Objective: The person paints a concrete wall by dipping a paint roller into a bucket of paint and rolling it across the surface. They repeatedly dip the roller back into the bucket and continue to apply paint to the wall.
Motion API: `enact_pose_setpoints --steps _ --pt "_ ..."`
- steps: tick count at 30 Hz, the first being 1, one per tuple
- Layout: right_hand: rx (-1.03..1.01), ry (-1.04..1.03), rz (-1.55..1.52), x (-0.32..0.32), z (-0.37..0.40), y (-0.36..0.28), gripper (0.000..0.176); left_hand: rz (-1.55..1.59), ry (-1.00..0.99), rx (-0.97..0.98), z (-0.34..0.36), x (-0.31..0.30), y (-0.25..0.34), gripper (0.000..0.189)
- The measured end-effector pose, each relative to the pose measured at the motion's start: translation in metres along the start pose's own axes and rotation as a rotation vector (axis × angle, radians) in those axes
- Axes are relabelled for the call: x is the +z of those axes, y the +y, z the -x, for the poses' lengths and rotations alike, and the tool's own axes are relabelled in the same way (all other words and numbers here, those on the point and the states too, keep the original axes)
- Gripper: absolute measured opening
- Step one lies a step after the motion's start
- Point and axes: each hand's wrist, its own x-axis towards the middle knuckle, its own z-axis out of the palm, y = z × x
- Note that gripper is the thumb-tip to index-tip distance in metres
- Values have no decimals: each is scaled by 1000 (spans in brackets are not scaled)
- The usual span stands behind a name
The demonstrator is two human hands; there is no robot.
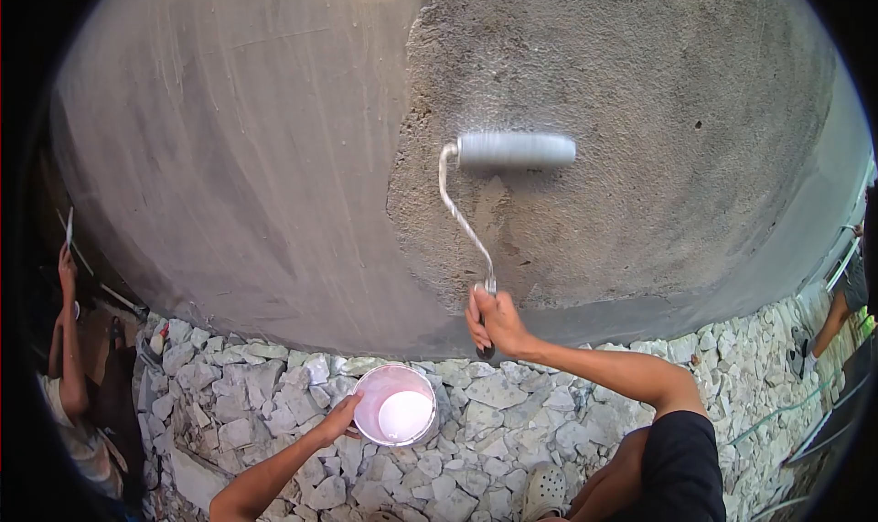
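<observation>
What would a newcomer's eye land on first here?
The white roller, upper centre, in front of the rough wall patch, held by the right hand. Next, at lower centre, the bucket of pale liquid in the left hand, above broken stones.

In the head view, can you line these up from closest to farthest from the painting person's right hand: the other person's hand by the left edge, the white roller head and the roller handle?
1. Roller handle: nearest, in the right hand's grip.
2. White roller head: next, above that hand in the picture.
3. Other person's hand: farthest, by the left edge.
</observation>
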Motion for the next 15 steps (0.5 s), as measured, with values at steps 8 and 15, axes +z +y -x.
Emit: enact_pose_setpoints --steps 8,15 --pt "204 118 175 -33 47 78 61 -11 -1 -20 3 -1 -1 72" --pt "36 17 -80 26 -2 -11 60 -18 -2 -11 -1 -2 -7 74"
